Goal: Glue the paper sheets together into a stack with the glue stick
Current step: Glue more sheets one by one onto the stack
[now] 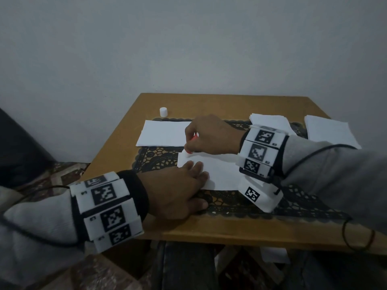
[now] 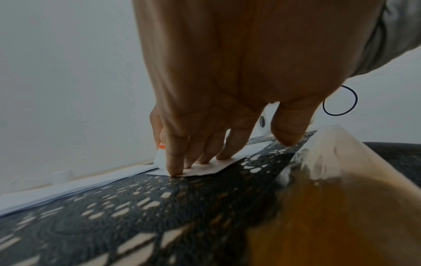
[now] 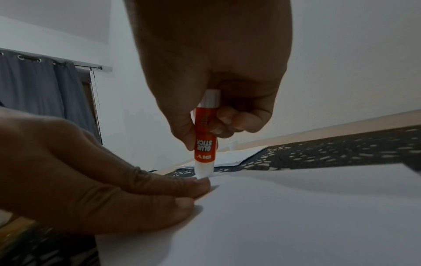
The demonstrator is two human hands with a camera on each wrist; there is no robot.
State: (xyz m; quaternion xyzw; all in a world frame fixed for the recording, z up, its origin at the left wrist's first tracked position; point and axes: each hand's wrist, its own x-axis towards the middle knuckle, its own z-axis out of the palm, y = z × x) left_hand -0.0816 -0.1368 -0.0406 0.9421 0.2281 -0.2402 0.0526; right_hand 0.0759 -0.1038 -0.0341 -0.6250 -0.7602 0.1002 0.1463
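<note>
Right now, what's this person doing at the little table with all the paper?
They're gluing paper sheets. The right hand grips a glue stick, its tip down on the far left corner of a sheet. The left hand presses that sheet flat. The cap stands apart, and more paper lies behind.

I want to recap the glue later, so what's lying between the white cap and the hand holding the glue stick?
In the head view, a stack of white sheets lies on the mat between the cap and the right hand gripping the glue stick.
</note>
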